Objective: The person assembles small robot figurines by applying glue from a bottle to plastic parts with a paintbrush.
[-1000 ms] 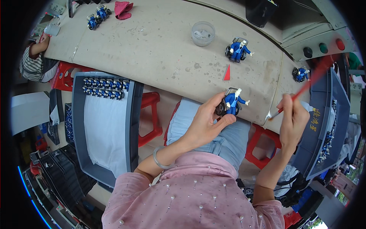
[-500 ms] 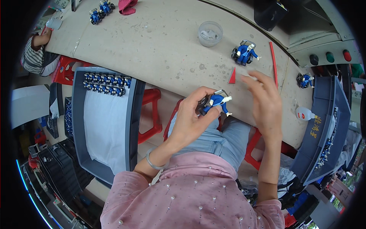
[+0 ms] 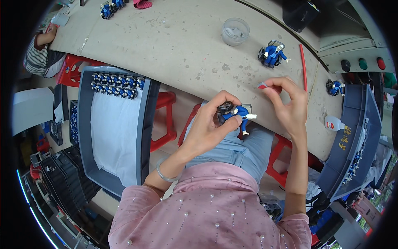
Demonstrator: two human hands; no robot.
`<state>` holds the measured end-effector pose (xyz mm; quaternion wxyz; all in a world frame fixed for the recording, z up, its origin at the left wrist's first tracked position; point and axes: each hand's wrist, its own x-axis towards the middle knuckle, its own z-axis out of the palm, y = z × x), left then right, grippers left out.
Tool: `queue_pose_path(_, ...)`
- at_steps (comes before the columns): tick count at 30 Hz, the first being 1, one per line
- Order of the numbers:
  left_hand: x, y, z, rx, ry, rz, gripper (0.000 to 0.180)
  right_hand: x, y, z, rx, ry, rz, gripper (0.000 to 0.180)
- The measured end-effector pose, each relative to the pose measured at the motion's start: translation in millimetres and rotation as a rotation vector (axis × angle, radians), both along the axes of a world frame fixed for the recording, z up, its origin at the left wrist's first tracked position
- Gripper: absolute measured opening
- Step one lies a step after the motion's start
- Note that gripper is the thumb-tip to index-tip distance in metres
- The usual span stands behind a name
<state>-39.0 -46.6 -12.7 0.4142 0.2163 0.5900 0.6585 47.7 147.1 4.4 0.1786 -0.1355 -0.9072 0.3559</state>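
Note:
My left hand [image 3: 207, 128] is closed round a small figurine in blue [image 3: 243, 113] seated in a black-wheeled wheelchair, its pale head tipped to the right. Thumb and fingers grip it from the left, just over my lap at the table's edge. To the right, my right hand [image 3: 291, 103] pinches a small red wedge-shaped piece [image 3: 262, 85] with a grey side between thumb and forefinger, above the tabletop. The two hands are apart. Beyond the right hand, a similar wheelchair figurine [image 3: 273, 54] stands on the table.
A clear round tub [image 3: 235, 32] sits farther back on the table [image 3: 174, 54]. A red rod [image 3: 303, 66] and a white bottle [image 3: 333, 123] are at the right. Grey crates [image 3: 143, 133] flank me, the left one holding rows of figurines. Another person [image 3: 39, 56] sits at far left.
My right hand has picked up the red wedge from the table. In my left hand the figurine has turned, so its head now points more to the right.

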Motion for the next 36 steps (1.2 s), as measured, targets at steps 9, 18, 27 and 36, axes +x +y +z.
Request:
queue_pose_path(9, 8, 12, 9, -0.013, -0.043, -0.101, 0.018, 44, -21, 14, -1.037, -0.072, -0.035, 0.017)
queue_pose_path(18, 14, 17, 8, -0.141, 0.104, -0.179, 0.018, 52, -25, 10, -1.048, -0.084, -0.065, 0.009)
queue_pose_path(27, 19, 17, 9, -0.135, 0.063, -0.183, 0.018, 50, -36, -2, -0.923, -0.027, -0.068, 0.005)
queue_pose_path(36, 19, 13, 18, -0.105, 0.007, -0.193, 0.019, 57, -32, 6, -1.085, 0.004, 0.002, 0.006)
